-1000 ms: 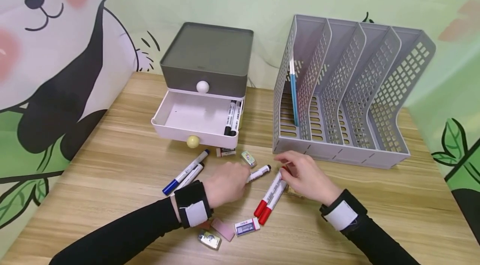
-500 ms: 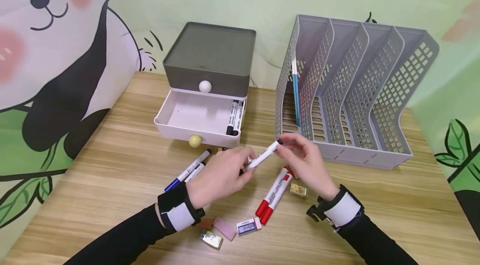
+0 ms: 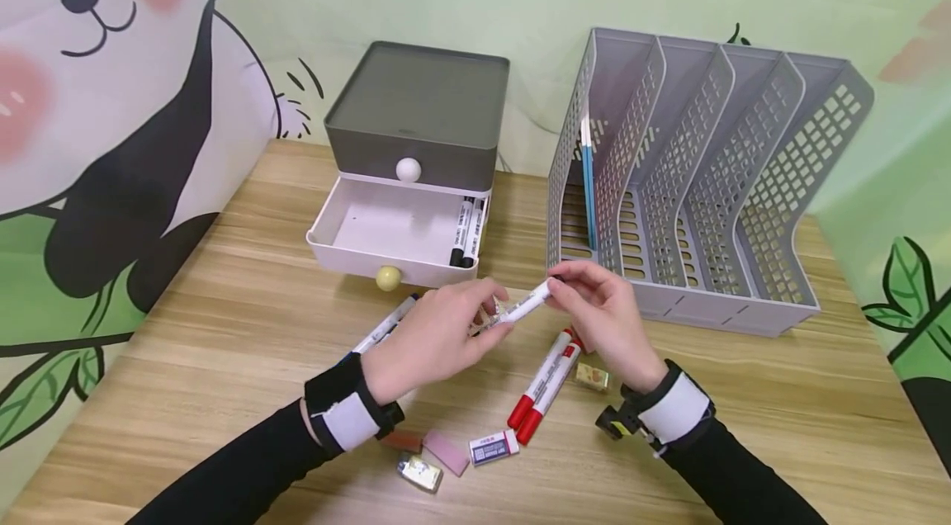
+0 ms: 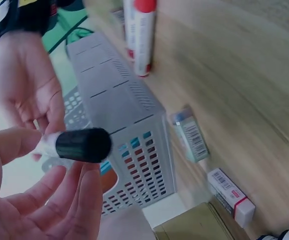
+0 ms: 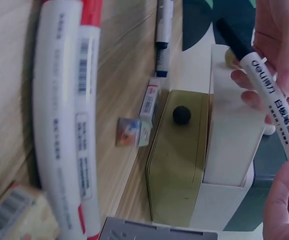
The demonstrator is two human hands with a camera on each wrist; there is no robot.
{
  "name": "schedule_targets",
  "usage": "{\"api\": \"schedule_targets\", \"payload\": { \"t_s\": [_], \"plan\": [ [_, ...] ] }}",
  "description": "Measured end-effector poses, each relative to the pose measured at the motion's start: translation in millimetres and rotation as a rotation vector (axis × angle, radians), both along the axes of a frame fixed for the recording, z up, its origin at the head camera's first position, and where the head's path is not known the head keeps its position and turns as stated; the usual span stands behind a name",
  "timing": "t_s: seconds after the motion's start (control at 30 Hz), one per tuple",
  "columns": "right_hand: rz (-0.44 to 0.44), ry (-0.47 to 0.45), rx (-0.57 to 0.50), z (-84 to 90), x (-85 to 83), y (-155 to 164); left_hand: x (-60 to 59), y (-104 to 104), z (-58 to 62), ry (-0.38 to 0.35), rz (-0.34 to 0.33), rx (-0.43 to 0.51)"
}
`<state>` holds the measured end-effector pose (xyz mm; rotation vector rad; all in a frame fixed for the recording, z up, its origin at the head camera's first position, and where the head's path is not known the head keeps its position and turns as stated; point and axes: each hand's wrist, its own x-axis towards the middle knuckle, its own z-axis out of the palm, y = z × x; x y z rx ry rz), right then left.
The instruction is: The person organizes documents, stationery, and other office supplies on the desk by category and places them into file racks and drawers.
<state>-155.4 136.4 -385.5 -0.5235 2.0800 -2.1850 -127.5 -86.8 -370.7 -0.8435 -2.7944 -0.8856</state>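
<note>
Roughly left to right: a panda backdrop (image 3: 141, 120) stands behind the wood-grain worktop (image 3: 245, 277). Blue-and-white pens (image 3: 385, 327) lie partly hidden behind the left hand (image 3: 431, 339). Beyond it, a dark-topped drawer unit (image 3: 416, 100); its white drawer (image 3: 371, 219) is pulled out, black-ended markers (image 3: 466, 232) along the right wall. Left hand: fingers bent, a little spread, thumb opposite, loosely gripping a white marker (image 3: 529, 304) near its black cap. Marker is off the worktop, slanting between both hands; "deli" legible on the barrel in the right wrist view. In front, a pink eraser (image 3: 446, 452) and a blue-labelled eraser (image 3: 494, 448). Two red-capped markers (image 3: 549, 389) lie side by side, slanted. Right hand (image 3: 605, 314): thumb and fingers closed in a pinch on the marker's other black end. Yellowish eraser (image 3: 592, 377) below it. Far right, a grey slotted rack (image 3: 691, 305), thin blue-and-white items (image 3: 589, 195) upright in its leftmost compartment.
</note>
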Motion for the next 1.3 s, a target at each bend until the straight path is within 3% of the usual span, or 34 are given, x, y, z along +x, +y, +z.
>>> {"api": "schedule_targets", "payload": {
  "t_s": [0.17, 0.27, 0.47, 0.63, 0.83, 1.03, 1.2, 1.3],
  "plan": [
    [0.021, -0.047, -0.098, 2.4, -0.3, -4, -6.7, -7, 8.5, -0.178, -0.085, 0.182],
    [0.025, -0.051, -0.126, 4.7, -0.5, -8, -9.1, -10, 10.4, -0.233, -0.126, 0.246],
    [-0.003, -0.011, -0.102, 6.8, -2.7, -16, -9.7, -17, 17.4, -0.191, -0.114, 0.222],
    [-0.032, 0.126, -0.085, 5.7, -6.3, -26, -11.8, -29, 30.3, -0.159, -0.057, 0.216],
    [-0.025, 0.321, 0.092, 1.1, -8.0, -41, -16.8, -51, 44.7, -0.056, 0.070, 0.153],
    [0.043, 0.495, 0.306, -0.6, -10.9, -55, -27.2, -64, 49.7, 0.070, 0.150, 0.064],
    [0.057, 0.616, 0.522, -0.8, -12.6, -63, -37.9, -67, 52.6, 0.082, 0.191, -0.019],
    [0.058, 0.643, 0.581, -2.1, -13.3, -65, -44.6, -66, 54.4, 0.068, 0.214, -0.053]
  ]
}}
